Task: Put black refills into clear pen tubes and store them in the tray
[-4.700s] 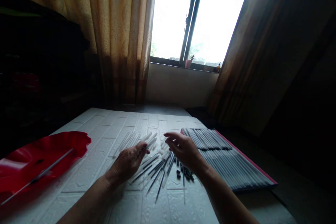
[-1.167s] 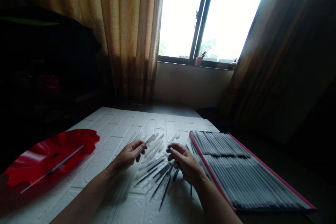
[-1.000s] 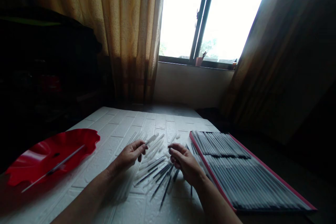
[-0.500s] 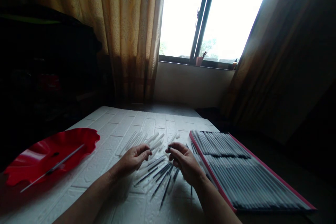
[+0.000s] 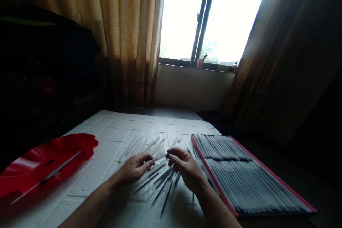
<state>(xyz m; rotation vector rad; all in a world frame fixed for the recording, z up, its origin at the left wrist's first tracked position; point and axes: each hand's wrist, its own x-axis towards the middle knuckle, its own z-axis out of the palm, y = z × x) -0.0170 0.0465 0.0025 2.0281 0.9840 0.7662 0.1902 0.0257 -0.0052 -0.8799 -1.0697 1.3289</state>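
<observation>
My left hand [image 5: 135, 166] pinches one end of a thin clear plastic tube [image 5: 159, 156] above the white table. Close by on the right, my right hand [image 5: 185, 168] has thumb and fingers closed on a small dark piece [image 5: 168, 154] at the tube's other end; whether the two are joined I cannot make out. Beneath the hands lie several slim dark sticks [image 5: 166, 192], fanned out. More clear tubes [image 5: 136, 146] lie loose behind my left hand.
A red-rimmed box [image 5: 212, 176] on the right holds two rows of slim sticks [image 5: 256, 185]. At the left, a wavy red dish [image 5: 88, 142] has a long thin rod [image 5: 64, 164] across it. The table [image 5: 112, 131] has a brick pattern. Curtains [image 5: 128, 35] flank a window.
My right hand has moved left, toward my left hand, narrowing the gap between them. The whole view has shifted slightly. Box and dish stay in place on the table.
</observation>
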